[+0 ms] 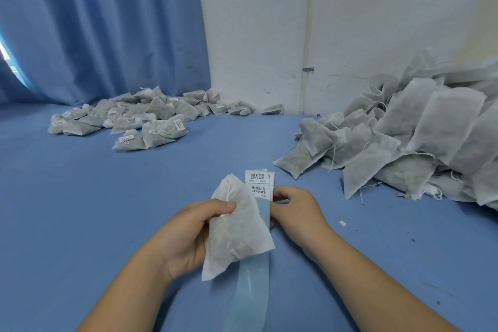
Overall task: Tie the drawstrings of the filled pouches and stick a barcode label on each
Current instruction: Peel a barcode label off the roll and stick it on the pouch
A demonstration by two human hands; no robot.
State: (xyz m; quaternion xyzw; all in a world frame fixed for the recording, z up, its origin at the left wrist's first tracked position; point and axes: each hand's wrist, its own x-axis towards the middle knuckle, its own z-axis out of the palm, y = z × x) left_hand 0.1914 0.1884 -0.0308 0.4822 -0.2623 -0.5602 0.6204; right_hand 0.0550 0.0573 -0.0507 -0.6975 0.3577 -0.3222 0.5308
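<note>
My left hand (188,232) grips a white filled pouch (237,232) at its gathered neck, thumb over the drawstring. Behind the pouch runs a pale blue backing strip (250,286) carrying two barcode labels (257,183) at its top end. My right hand (295,210) pinches the right edge of that strip beside the lower label, fingers curled. The strip's middle is hidden by the pouch.
A pile of labelled, tied pouches (129,121) lies at the far left by the blue curtain (102,27). A larger heap of unlabelled pouches (404,140) fills the right side against the white wall. A small white scrap (342,223) lies on the blue tabletop (80,210).
</note>
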